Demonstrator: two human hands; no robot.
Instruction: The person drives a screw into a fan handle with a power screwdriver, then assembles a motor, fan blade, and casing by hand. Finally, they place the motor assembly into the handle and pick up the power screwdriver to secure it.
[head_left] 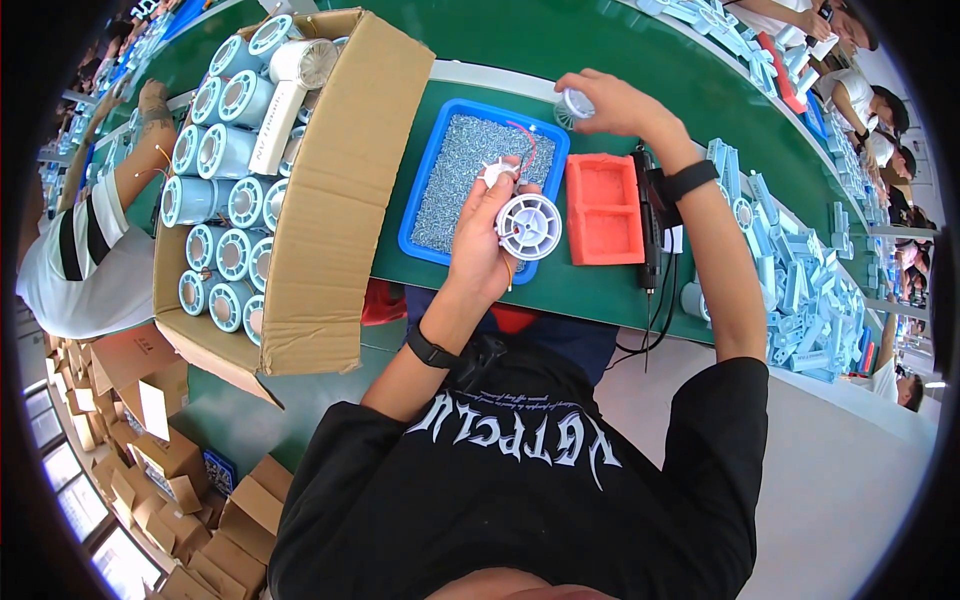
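My left hand [482,235] is closed around a white round spoked fan housing [529,227], held over the near right corner of a blue tray. Between its thumb and fingers sits a small white motor part [499,172], from which a thin red wire curls up. Many small silvery screws [465,165] fill the blue tray [412,215]. Farther off to the right, my right hand [615,103] grips a pale, round, cup-like plastic part [574,108] by its side. My fingers partly hide that part.
A cardboard box [345,190] of pale blue cylindrical housings stands at left. Right of the tray are a red two-compartment tray [605,210] and a black corded electric screwdriver [650,225]. Pale blue plastic parts [815,300] lie heaped at right. A co-worker's arm [145,150] reaches in at left.
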